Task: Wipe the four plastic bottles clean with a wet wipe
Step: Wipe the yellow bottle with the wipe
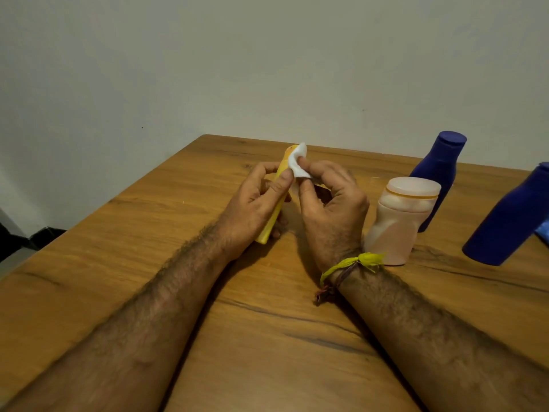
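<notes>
Nearest, both forearms lie across the wooden tabletop (pixel 267 337), a yellow thread band (pixel 353 263) on the right wrist. The left hand (pixel 255 203) curls round the lower body of a slim yellow bottle (pixel 274 215), tilted with its cap away from the person, over the middle of the tabletop. The right hand (pixel 332 203) pinches a small white wet wipe (pixel 298 160) against the bottle's upper part. The bottle is probably light and stiff, slick once damp, so a grip low on the body suits. Toward the right edge stand a translucent peach bottle (pixel 398 221) and, beyond, two dark blue bottles (pixel 439 171) (pixel 508 221), capped, apparently awaiting wiping.
</notes>
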